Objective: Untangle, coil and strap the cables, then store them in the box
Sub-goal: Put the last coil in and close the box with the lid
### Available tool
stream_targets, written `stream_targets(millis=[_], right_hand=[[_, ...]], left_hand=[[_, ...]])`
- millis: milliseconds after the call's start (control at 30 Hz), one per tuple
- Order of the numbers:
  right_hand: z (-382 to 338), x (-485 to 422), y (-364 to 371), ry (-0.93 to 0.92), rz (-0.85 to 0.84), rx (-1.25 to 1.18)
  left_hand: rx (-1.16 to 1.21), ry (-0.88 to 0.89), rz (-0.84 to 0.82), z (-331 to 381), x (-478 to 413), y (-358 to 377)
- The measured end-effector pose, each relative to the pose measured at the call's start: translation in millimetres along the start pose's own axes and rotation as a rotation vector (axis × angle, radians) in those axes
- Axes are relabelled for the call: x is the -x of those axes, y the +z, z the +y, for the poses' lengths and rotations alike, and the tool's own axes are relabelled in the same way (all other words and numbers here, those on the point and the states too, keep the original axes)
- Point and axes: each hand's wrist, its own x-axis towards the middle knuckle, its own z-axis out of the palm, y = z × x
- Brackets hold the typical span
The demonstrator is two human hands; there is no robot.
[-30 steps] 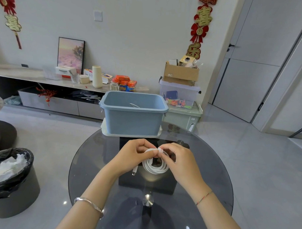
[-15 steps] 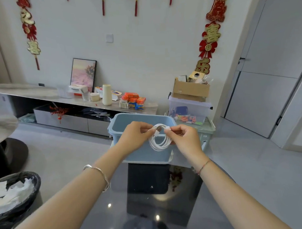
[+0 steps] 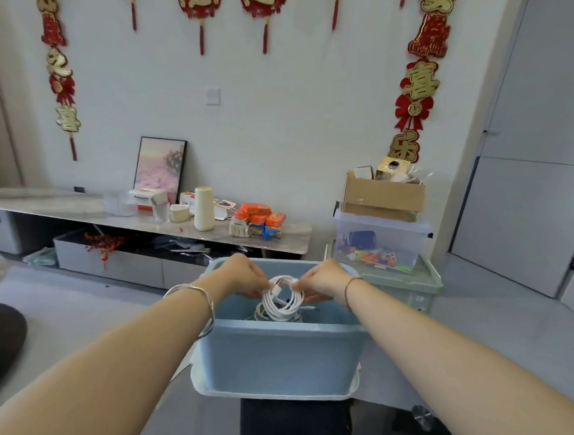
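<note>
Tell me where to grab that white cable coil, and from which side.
Pinch the top of the white cable coil, where both the left hand and right hand hold its turns bunched. Come from above: the loops hang down into the blue box, so its walls probably block the sides.

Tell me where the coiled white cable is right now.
Head view, centre: the coiled white cable hangs pinched between the left hand and right hand, over the open blue box, above other coils inside.
</note>
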Motion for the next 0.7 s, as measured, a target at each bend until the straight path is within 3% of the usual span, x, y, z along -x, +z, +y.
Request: stream_targets(millis=[133,333,467,633,700], right_hand=[[18.1,-11.9,15.4,0.163,-0.196,0.193],[30.5,-19.0,15.4,0.057,-0.165,0.232],[22.9,-13.8,-0.7,-0.115,-0.081,0.252],[25.0,13.5,-38.2,-0.495,0.096,0.349],[36.2,24.1,-47.4,-0.491,0.175,0.446]], left_hand=[[-0.141,-0.086,-0.121,-28.3,-18.6,11.8],[-0.269,0.02,-0.084,-35.9,-18.9,15.2],[-0.518,0.193,0.078,-23.9,-3.1,2.9],[-0.424,0.403,0.207,-29.5,31.8,-22.9],[-0.435,0.355,0.216,-40.1,43.9,-29.4]])
